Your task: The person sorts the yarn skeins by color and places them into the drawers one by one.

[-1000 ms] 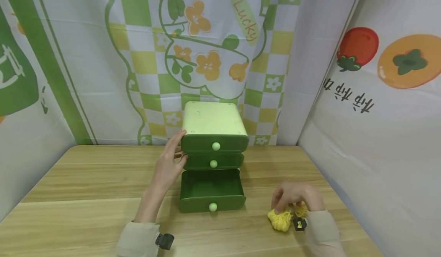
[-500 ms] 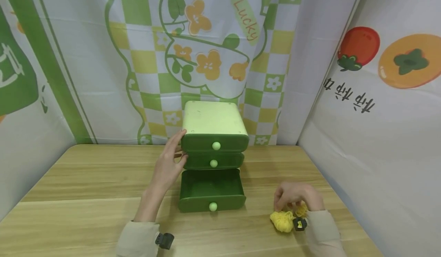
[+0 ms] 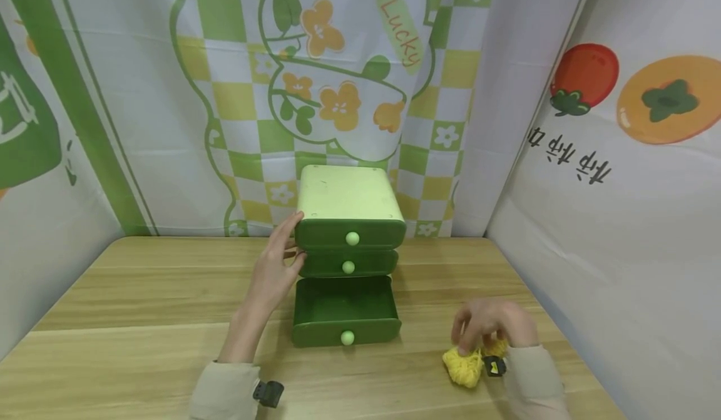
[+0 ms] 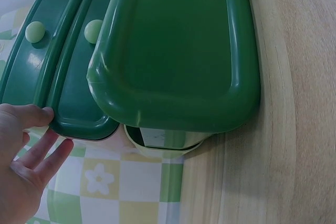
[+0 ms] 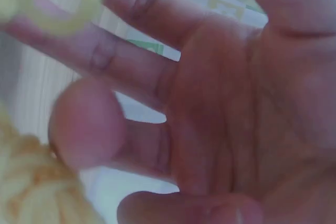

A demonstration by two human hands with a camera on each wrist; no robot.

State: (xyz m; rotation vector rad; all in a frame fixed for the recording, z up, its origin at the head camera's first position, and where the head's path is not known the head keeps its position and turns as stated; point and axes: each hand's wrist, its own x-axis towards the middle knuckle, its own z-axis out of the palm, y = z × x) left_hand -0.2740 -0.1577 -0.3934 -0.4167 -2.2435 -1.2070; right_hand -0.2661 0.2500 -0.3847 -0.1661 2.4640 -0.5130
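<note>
A small green chest of drawers (image 3: 350, 194) stands on the table, its bottom drawer (image 3: 346, 331) pulled out with a bare floor showing. My left hand (image 3: 274, 273) rests against its left side, fingers extended; in the left wrist view the thumb lies by the edge of the upper drawer fronts (image 4: 79, 93). To the right, a tangled yellow bundle of yarn (image 3: 464, 367) sits on the wood. My right hand (image 3: 487, 323) reaches over it, a fingertip touching its top. The right wrist view has loosely bent fingers, a bare palm, and blurred yellow strands (image 5: 37, 187) at the left.
A second yellow bundle (image 3: 496, 347) lies partly hidden beneath my right hand. Black wrist cameras (image 3: 268, 394) sit on both sleeves. Printed cloth (image 3: 343, 63) hangs behind the table (image 3: 169, 295) and on both sides.
My right hand has shifted slightly to the right, its fingertip lifting off the yarn and touching it again. The yarn has slid slightly right. My left hand and the drawers stay put.
</note>
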